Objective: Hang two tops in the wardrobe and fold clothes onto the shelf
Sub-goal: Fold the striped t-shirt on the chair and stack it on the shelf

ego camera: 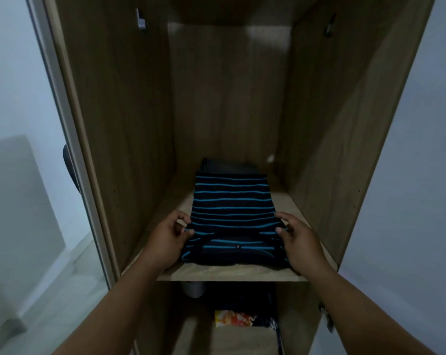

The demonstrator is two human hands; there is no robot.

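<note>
1. A folded striped top (232,213) (dark, with thin blue bands) is seen lying flat on the wardrobe shelf (232,274), its near edge close to the shelf's front lip.
2. The top's left front corner is pinched by the left hand (169,238), with thumb and fingers curled onto the cloth.
3. The right front corner is held by the right hand (294,238), fingertips pressed on the fabric and the thumb laid over its edge.
4. Another dark folded garment (229,166) is partly covered by the striped top, toward the back of the shelf.
5. The wooden wardrobe (327,149) is shown open, its door (70,149) swung out at left.
6. Below the shelf, a grey round object (193,288) and an orange-patterned item (236,319) are glimpsed in the dim lower compartment.
</note>
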